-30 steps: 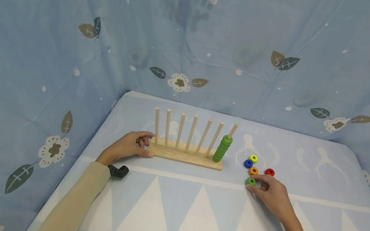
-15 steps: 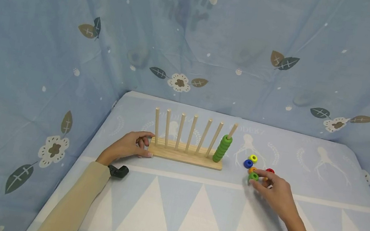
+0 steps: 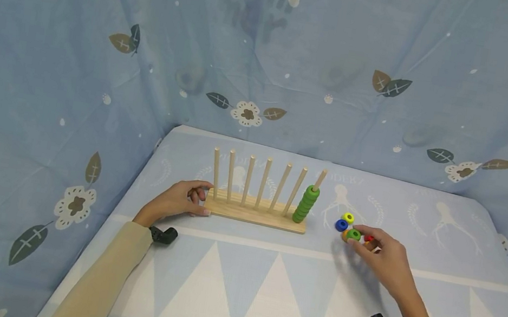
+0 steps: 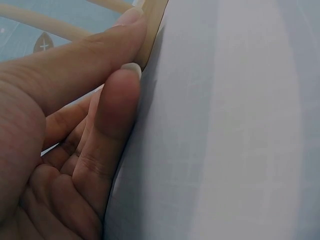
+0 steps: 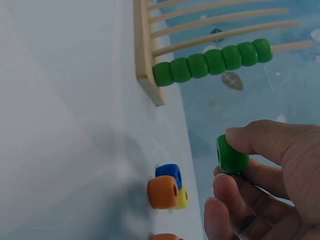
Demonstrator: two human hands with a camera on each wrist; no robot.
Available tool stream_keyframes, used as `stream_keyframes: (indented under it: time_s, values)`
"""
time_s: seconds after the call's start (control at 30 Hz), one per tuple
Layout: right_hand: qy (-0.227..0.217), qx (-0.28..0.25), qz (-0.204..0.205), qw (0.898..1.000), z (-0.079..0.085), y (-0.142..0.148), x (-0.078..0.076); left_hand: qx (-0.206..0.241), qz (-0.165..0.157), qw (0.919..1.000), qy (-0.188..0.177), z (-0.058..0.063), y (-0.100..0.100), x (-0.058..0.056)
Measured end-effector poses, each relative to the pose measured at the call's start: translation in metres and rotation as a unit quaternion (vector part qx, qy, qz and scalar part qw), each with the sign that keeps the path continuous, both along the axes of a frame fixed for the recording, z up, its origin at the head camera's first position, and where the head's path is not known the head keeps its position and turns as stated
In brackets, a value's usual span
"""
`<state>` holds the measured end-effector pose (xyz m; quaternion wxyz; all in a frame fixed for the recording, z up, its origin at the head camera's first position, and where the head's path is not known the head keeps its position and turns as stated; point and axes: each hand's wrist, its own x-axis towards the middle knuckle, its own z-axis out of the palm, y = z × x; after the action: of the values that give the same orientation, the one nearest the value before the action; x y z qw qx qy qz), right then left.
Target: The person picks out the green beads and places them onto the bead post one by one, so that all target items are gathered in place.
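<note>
My left hand (image 3: 179,196) grips the left end of a wooden peg rack (image 3: 245,214), with thumb at its front edge and index finger at the back. In the left wrist view the thumb and a finger (image 4: 117,102) meet the end of the base. Green beads (image 3: 306,204) are stacked on the rack's rightmost peg, whose tip stays bare; the other pegs carry nothing. To the right, my right hand (image 3: 384,255) pinches a green bead (image 5: 232,155) between thumb and fingers, raised above the table in the right wrist view.
Loose beads lie beside the right hand: yellow (image 3: 348,217), blue (image 3: 341,225), orange (image 5: 163,192) and a partly hidden red one (image 3: 368,238). A second orange bead (image 5: 164,236) shows at the lower edge of the right wrist view. Patterned blue cloth (image 3: 268,62) hangs behind the table.
My right hand has lifted the green bead from the table and moved it slightly up and right, over the orange bead. The left hand and the rack have stayed put.
</note>
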<state>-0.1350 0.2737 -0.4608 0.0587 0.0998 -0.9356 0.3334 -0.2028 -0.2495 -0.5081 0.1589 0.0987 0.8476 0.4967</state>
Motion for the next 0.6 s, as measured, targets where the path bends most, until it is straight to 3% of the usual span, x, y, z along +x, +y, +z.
stream_keyframes:
  time_s: [0.6]
  values:
    - [-0.016, -0.030, -0.004, 0.999, 0.026, -0.006, -0.005, -0.008, 0.001, 1.0000, 0.005, -0.001, 0.000, 0.000]
